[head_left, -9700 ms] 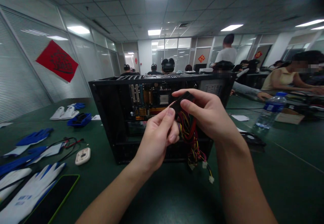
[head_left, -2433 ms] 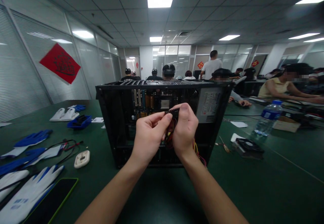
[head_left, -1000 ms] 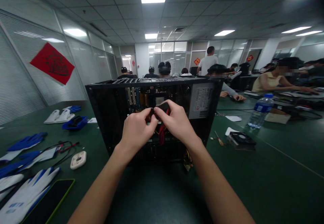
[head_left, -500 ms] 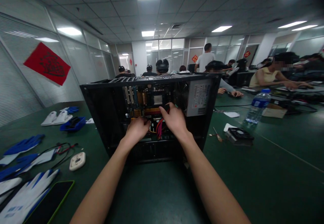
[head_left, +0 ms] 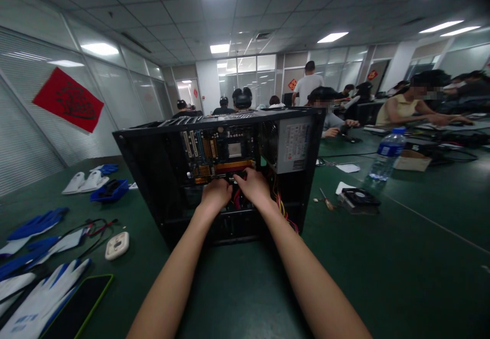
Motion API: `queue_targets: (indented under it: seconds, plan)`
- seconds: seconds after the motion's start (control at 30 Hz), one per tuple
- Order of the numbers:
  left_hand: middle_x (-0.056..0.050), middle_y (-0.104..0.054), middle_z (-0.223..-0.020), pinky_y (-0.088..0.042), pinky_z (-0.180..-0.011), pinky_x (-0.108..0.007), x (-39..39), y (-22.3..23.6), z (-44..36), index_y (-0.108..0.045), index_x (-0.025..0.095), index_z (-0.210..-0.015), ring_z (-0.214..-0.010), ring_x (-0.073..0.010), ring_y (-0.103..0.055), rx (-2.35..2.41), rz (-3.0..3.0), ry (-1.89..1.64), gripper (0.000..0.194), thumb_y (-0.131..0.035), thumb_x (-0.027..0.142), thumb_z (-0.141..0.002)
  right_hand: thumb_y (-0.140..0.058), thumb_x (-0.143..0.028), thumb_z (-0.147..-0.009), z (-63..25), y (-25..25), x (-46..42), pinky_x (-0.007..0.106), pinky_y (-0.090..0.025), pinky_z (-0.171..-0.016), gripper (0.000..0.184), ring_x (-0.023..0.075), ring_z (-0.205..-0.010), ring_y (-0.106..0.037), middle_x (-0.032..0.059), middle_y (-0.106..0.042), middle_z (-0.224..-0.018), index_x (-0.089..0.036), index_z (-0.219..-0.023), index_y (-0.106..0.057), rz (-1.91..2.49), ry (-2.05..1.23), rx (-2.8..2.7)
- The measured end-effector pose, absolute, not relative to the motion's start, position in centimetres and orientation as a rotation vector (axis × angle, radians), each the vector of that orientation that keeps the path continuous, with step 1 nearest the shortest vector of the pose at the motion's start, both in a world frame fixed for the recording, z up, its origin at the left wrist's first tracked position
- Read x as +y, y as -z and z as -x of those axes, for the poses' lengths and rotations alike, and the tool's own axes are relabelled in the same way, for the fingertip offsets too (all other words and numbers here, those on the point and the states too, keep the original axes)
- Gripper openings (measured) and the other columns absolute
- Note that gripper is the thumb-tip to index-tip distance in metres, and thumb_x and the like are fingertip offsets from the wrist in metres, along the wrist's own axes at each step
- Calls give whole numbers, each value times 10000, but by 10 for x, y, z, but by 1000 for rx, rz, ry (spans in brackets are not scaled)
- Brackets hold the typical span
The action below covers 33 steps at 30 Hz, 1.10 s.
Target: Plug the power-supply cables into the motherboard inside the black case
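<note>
A black computer case point(head_left: 140, 175) stands upright on the table with its side open towards me. Both my hands reach into its lower middle, just below the motherboard point(head_left: 209, 147). My left hand point(head_left: 217, 194) is closed, its fingertips bent inwards and partly hidden; whatever they pinch does not show. Close beside it, my right hand point(head_left: 254, 186) is closed at a bundle of red and pink wires point(head_left: 238, 199), which runs down between the two hands. The power supply point(head_left: 293, 147) sits at the upper right of the case, and yellow and red cables point(head_left: 282, 206) hang below it.
Left on the table are work gloves point(head_left: 49, 293), a phone point(head_left: 78, 306), a small white device point(head_left: 117, 245) and a blue tray point(head_left: 111, 191). To the right are a screwdriver point(head_left: 327, 201), a cooling fan point(head_left: 360, 199) and a water bottle point(head_left: 387, 155). Several people sit beyond.
My right hand has moved down and left, closer to my left hand, which has shifted slightly right. The yellow and red cables now show below the power supply. The view has shifted a little.
</note>
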<state>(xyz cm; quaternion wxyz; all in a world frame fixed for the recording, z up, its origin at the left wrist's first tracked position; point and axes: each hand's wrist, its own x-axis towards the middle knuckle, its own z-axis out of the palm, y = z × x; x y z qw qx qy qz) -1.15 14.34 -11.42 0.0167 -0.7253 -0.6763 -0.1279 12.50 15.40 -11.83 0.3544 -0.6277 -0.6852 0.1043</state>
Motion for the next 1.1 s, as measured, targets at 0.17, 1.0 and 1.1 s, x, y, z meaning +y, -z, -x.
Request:
queue_targets:
  seconds: [0.17,1.0,1.1]
  plan:
    - [-208,-739,-1019,-533,-817,-378,143,112,8,-739,122,-991,-966,-320,-716,-2078,2215,373,355,-455,327,-936,-536,-459,-970,-122,121,158,294,-466,-723,330,260,-969,-706,119,-740,-1035,-172,-1076,-658,1614,-329,-1778]
    - [-227,-720,-1009,-545,-816,-382,133,103,-7,-728,69,-1080,-971,-339,-708,-2003,2071,183,371,-459,283,-943,-515,-416,-985,-121,118,155,322,-480,-785,315,287,-1042,-694,158,-729,-1094,-153,-1099,-646,1560,-480,-1766]
    - [-241,-716,-1012,-543,-818,-398,134,103,-8,-734,62,-1067,-969,-351,-706,-1986,2074,172,380,-452,285,-943,-511,-420,-986,-122,115,154,323,-483,-791,320,282,-1030,-695,157,-732,-1082,-152,-1090,-653,1570,-487,-1770]
